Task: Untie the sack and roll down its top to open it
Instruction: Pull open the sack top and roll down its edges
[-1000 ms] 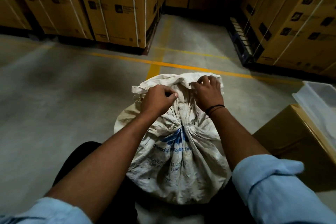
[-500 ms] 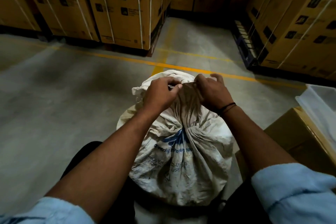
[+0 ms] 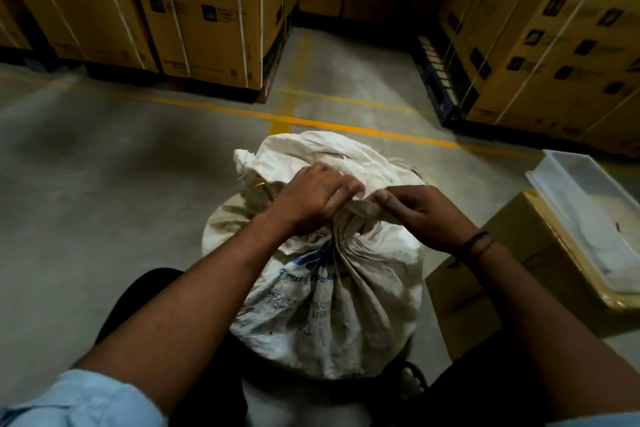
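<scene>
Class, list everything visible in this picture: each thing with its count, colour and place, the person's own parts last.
sack: one, off-white with blue print, centre, on the floor
cartons: many, brown, strapped stacks at the back, left and right
lines: several, yellow, on the floor beyond the sack
floor: one, grey
box: one, brown, right of the sack
bin: one, clear, on the box
wristband: one, black, right wrist
sleeves: two, light blue, bottom corners
hands: two, left hand and right hand, both gripping the sack's gathered top
</scene>
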### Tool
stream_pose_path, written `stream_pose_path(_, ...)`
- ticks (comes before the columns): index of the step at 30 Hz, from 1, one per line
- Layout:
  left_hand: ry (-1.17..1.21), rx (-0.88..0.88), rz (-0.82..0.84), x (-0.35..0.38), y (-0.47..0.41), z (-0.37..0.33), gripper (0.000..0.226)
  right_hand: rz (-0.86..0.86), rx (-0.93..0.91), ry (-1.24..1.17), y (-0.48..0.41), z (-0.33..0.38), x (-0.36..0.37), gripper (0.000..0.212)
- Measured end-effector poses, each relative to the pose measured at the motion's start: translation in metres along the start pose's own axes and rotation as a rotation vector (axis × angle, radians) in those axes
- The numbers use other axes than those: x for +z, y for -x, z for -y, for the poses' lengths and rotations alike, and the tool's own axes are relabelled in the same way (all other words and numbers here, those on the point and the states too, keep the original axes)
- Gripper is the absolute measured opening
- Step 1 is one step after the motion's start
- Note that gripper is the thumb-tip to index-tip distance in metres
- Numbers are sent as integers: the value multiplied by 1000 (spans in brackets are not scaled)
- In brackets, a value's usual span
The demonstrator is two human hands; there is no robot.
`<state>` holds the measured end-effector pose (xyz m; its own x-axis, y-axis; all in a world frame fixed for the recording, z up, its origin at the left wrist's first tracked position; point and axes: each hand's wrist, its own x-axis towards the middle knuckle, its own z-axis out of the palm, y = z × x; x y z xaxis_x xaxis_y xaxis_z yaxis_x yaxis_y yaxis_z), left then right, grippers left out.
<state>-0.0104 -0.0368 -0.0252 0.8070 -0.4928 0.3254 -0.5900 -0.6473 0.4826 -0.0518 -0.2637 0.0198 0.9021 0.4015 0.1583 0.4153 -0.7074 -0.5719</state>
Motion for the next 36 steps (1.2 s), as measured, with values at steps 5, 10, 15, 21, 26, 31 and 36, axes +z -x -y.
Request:
stream_pose_path(5,42,84,75,5,-1,0,42,58,23,80,-2,-6,2,34)
stream_pose_path(10,81,88,-5,-3,-4,3,40,135,-39,193,-7,-8,5,61)
stream_pose_path(15,-43,162,-232,-4,-7,2,39,-176,-197,346,-19,-4,12,29)
stream_pose_path(21,-226,231,-425,-17,-10,-18,35,-670,-452,561,-21,12,12,24)
stream_pose_path(26,-384,238,-300,-16,-15,-16,48,-706,-492,430,-22,0,8,19)
stream_pose_path(31,-285,147,-284,-4,-9,-15,54,-488,-355,450,-25,-6,22,18)
stream_pose_path(36,-176,-3,-277,-11,-14,-20,31,-482,-369,575,-35,-2,35,47)
